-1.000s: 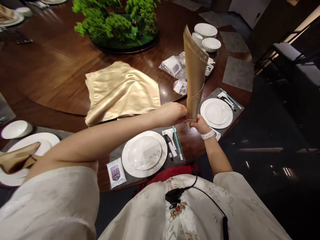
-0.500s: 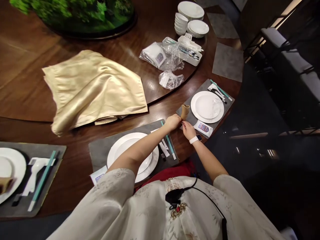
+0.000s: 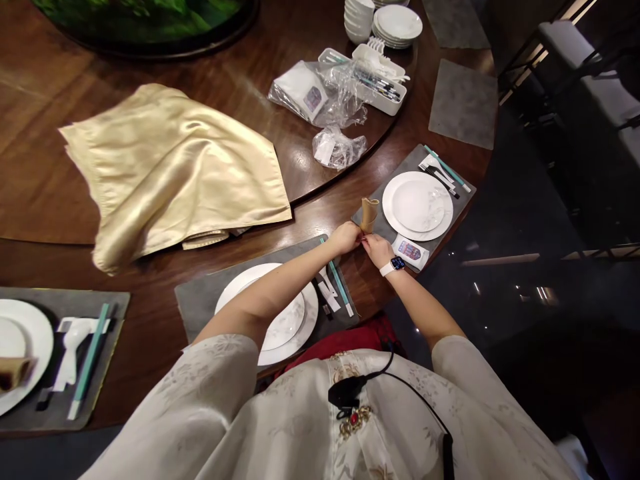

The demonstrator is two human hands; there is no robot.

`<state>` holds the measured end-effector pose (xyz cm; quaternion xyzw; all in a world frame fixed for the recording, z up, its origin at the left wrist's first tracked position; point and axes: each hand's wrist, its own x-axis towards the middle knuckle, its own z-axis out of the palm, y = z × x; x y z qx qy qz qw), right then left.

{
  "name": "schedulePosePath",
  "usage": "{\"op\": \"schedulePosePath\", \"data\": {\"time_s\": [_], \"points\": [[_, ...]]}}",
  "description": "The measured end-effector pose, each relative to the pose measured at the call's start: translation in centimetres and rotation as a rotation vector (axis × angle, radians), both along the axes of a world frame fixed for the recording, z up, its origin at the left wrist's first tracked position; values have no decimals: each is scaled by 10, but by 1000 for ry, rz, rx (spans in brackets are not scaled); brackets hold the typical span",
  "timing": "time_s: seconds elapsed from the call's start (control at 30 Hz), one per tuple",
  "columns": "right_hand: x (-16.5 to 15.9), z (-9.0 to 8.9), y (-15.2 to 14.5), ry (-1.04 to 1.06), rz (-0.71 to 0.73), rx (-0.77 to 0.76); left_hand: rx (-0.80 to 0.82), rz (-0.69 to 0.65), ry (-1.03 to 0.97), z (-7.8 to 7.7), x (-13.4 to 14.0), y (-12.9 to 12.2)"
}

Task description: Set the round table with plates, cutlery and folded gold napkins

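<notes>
Well, the rolled brown-gold napkin (image 3: 369,215) stands up in front of the person, over the edge of the wooden table (image 3: 336,200), between two place settings. (I can't tell if its bottom touches the wood.) Both hands pinch its low end. The left hand (image 3: 346,238) has its fingers curled around one side, and the right hand (image 3: 379,251) grips the other side, so the two almost meet. A watch (image 3: 397,263) with a white band sits on the right wrist.

Just beside the right hand lies a small white packet (image 3: 411,251) on a gray mat (image 3: 461,200). That mat also has a big white plate (image 3: 419,236) with a smaller plate (image 3: 420,205) on top. Under the left arm is another big plate (image 3: 311,313), partly hidden, and a blue-green stick (image 3: 343,287) lies to its right.

Farther in, a shiny gold cloth (image 3: 185,173) is spread in soft folds. To the right of it are a big clear bag (image 3: 345,100), a little crinkly bag (image 3: 345,148) and a white tray (image 3: 390,107) full of forks and sticks. Behind them are piled bowls (image 3: 359,23) and stacked plates (image 3: 397,27).
</notes>
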<state>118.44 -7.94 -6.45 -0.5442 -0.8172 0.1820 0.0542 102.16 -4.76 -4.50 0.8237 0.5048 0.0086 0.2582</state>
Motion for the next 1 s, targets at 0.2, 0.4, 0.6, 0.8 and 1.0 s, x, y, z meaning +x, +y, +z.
{"op": "schedulePosePath", "data": {"time_s": [0.2,0.4,0.6,0.8,1.0], "points": [[1,4,9,-64,126,41,-14,-39,16,1,-3,5],[8,-4,17,-16,236,34,158,-183,31,-1,-13,8],[12,-9,19,17,261,69,223,-160,-52,-13,-21,6],[9,-7,14,52,168,39,227,-45,-125,-33,-23,-4],[3,8,12,67,48,-17,247,-118,-91,-39,-22,-7]]}}
